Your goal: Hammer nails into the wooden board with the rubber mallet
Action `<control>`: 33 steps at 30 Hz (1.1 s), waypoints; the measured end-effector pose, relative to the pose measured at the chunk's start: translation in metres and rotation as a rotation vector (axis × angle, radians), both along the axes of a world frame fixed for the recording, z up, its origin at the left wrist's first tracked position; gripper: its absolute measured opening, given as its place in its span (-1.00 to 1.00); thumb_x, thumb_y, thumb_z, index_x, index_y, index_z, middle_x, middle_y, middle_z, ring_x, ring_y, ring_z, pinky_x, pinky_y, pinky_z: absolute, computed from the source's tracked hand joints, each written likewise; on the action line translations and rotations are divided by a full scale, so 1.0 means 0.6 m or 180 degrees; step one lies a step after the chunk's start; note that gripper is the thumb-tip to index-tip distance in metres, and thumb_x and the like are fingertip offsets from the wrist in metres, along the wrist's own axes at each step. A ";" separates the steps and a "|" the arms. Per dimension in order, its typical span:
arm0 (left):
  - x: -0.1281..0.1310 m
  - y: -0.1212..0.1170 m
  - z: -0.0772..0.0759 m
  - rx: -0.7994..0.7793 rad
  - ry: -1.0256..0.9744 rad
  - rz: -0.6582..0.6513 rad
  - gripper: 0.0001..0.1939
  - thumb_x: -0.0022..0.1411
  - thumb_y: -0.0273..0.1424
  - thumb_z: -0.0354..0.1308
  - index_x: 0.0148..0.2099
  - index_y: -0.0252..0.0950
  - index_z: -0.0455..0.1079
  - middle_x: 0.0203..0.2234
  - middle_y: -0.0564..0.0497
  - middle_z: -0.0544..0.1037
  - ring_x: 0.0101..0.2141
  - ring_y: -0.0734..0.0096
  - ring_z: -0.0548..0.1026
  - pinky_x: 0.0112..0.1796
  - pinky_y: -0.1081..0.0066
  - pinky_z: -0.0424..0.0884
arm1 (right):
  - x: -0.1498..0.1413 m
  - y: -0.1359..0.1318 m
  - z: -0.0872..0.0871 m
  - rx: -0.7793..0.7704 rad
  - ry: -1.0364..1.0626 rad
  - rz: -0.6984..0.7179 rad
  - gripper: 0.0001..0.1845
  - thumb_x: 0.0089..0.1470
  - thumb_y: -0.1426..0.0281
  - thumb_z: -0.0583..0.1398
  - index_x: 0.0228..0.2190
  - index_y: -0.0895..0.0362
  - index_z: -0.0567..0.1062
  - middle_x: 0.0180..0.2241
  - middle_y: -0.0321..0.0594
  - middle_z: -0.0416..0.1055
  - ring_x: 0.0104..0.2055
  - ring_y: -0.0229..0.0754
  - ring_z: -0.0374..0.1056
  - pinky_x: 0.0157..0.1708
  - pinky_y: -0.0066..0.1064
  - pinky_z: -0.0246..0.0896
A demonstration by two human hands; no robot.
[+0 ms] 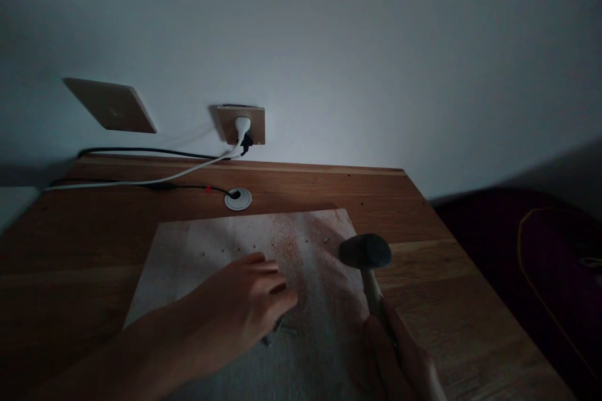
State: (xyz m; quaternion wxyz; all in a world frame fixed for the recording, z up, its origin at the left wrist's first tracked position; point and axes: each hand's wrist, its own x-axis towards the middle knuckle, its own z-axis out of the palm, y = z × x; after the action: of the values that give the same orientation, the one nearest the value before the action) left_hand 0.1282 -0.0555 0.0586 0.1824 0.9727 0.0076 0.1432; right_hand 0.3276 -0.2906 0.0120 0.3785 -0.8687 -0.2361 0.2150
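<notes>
Your right hand point(399, 351) clasps a black-headed, pale-handled mallet point(365, 254) as your left hand point(256, 301), its curled grip's contents hidden, reaches loose grey metal nails point(288, 329) on a pale rectangular board point(324, 301), seemingly selecting 1, calling for a fine pinch.

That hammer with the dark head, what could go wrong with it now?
The hammer in the right grip might hit the left grip, because both are over the same board. The light looks dim, so aiming could be harder. The small metal pieces near the left grip might bounce or roll.
</notes>
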 end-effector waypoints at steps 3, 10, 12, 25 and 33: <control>0.002 -0.025 0.007 0.0260 -0.0033 -0.0048 -0.81 0.31 -0.55 0.33 -0.28 -0.23 0.39 -0.44 0.12 0.52 -0.38 0.33 0.47 -0.23 0.25 0.32 | -0.003 0.002 0.006 0.0042 0.0118 -0.0047 -0.18 0.28 -0.25 0.16 0.18 0.15 0.59 -0.24 0.03 0.74 -0.27 0.08 0.68 -0.34 -0.26 0.56; 0.017 -0.065 0.014 0.0696 -0.0117 0.0330 -0.90 0.34 -0.43 0.32 -0.25 -0.25 0.47 -0.41 0.06 0.54 -0.32 0.24 0.47 -0.19 0.19 0.34 | -0.006 0.003 0.013 0.0059 -0.0068 -0.0066 -0.16 0.24 -0.29 0.17 0.12 0.15 0.63 -0.10 0.11 0.73 -0.10 0.18 0.68 -0.18 -0.18 0.60; 0.019 -0.071 0.003 0.0648 -0.0189 0.0284 -0.88 0.33 -0.40 0.34 -0.27 -0.24 0.46 -0.41 0.06 0.53 -0.32 0.26 0.47 -0.19 0.19 0.34 | -0.005 0.003 0.010 0.0079 -0.0074 -0.0083 -0.16 0.25 -0.28 0.17 0.12 0.16 0.63 -0.09 0.13 0.73 -0.06 0.21 0.68 -0.17 -0.18 0.60; 0.036 -0.060 0.008 0.0344 -0.0398 -0.0202 -0.79 0.39 -0.50 0.27 -0.33 -0.23 0.40 -0.47 0.09 0.49 -0.42 0.36 0.41 -0.32 0.26 0.33 | -0.001 -0.001 0.003 0.0115 -0.0004 0.0109 -0.16 0.30 -0.24 0.14 0.20 0.19 0.59 -0.15 0.14 0.74 -0.15 0.23 0.70 -0.21 -0.14 0.59; 0.093 0.043 -0.015 -0.1269 -0.0406 0.0169 -0.87 0.34 -0.60 0.24 -0.22 -0.27 0.52 -0.31 0.07 0.55 -0.33 0.46 0.53 -0.28 0.45 0.41 | -0.008 0.005 0.004 0.0195 0.0104 -0.0082 -0.16 0.26 -0.28 0.15 0.15 0.15 0.60 -0.12 0.10 0.74 -0.08 0.20 0.70 -0.26 -0.22 0.61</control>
State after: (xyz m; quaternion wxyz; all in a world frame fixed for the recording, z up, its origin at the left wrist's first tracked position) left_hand 0.1840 -0.0298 0.0496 0.3676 0.9057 0.0499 0.2050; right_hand 0.3229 -0.2877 0.0141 0.4115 -0.8561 -0.2251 0.2170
